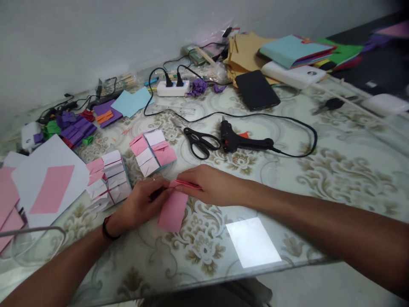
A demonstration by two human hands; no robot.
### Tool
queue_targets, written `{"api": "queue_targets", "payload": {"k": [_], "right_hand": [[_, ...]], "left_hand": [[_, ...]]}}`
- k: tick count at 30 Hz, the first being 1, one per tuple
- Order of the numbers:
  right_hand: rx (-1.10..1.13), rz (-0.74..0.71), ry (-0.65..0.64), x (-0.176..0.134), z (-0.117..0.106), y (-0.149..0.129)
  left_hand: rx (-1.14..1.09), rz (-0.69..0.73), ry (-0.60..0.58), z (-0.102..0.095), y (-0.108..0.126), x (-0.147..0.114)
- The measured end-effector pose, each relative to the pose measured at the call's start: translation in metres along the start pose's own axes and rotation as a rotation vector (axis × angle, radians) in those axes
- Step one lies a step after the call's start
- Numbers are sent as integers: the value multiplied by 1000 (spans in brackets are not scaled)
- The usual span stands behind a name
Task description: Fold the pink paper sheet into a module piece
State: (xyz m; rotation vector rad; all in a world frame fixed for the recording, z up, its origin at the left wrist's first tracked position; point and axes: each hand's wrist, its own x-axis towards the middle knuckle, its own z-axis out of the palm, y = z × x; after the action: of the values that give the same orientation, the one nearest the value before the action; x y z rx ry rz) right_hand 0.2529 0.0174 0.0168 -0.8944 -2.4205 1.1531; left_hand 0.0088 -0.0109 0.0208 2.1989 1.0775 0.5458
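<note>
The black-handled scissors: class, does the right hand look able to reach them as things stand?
Probably yes: the scissors lie just beyond the right hand, with no object between. That hand is holding pink paper, though, so it would likely need to let go first.

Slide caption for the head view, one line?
Left hand and right hand hold folded pink paper near black scissors and glue gun.
</note>
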Motion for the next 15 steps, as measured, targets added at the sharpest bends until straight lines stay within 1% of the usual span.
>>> {"api": "queue_targets", "payload": {"k": [5, 9, 15], "right_hand": [[84, -40, 54, 1, 1, 3], [64, 10, 45, 2, 1, 8], [198, 27, 42, 3, -2, 6]], "left_hand": [[-31, -54, 42, 0, 0, -2], [-59, -112, 135, 1, 0, -3], [-175, -213, 269, 5, -8, -5]]}}
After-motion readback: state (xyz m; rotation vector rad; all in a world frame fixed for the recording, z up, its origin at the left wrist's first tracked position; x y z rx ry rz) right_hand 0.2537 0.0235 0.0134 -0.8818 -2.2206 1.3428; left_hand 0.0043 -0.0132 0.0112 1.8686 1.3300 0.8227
